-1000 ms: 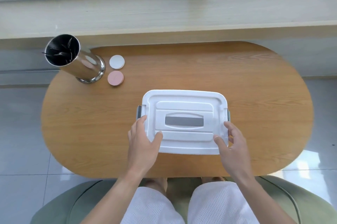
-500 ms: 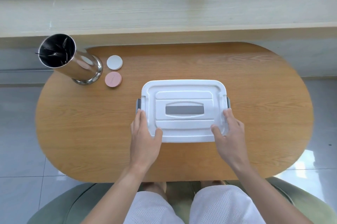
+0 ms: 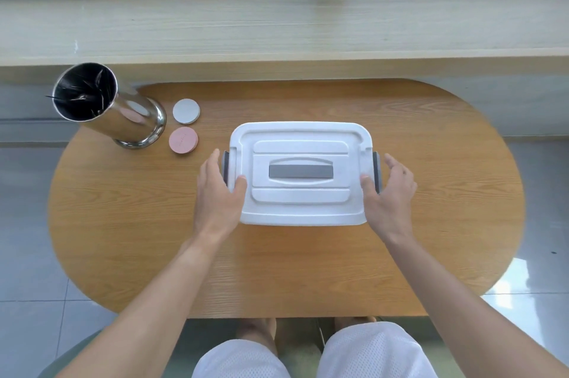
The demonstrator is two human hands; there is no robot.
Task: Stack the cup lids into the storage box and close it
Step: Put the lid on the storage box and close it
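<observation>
A white storage box (image 3: pixel 300 205) stands closed at the middle of the oval wooden table, with a grey handle (image 3: pixel 300 171) set in its lid and a grey latch on each short side. My left hand (image 3: pixel 218 193) clasps the box's left side, thumb on the lid and fingers over the left latch. At the right side, my right hand (image 3: pixel 389 193) has its thumb on the lid by the right latch and its fingers spread, off the box. Two round cup lids lie flat to the box's far left: a white one (image 3: pixel 186 111) and a pink one (image 3: pixel 183 140).
A tall shiny steel canister (image 3: pixel 123 119) with dark sticks inside stands at the table's far left, touching distance from the two lids. A pale wooden sill runs behind the table (image 3: pixel 431 193). The table's near edge is close to my knees.
The box has slid away from me toward the table's middle. Both hands have shifted from its near corners up to the side latches, and my right fingers have spread.
</observation>
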